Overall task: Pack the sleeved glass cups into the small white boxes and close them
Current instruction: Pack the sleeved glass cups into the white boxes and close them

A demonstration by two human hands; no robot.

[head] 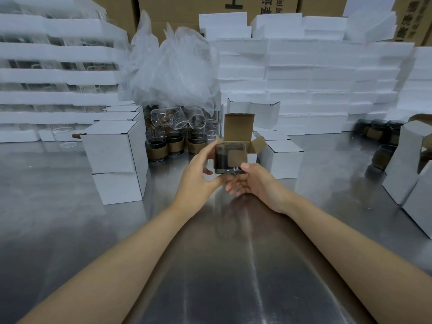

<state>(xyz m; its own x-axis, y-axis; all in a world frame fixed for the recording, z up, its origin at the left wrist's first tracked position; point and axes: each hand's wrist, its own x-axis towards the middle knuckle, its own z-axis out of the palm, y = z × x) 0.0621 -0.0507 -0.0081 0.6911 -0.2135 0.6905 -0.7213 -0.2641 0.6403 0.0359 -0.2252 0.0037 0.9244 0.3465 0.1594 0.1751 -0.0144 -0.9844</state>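
The left hand (198, 175) and right hand (260, 181) pinch a blurred dark glass cup with a brown sleeve (230, 160) from either side, held just before the open small white cardboard box (238, 126), largely hiding it.

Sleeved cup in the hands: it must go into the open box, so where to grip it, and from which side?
Probably the sleeve at its middle, pinched from both sides, as the left hand and right hand hold the sleeved cup. It looks upright, so side holds leave its base free to enter the open box behind.
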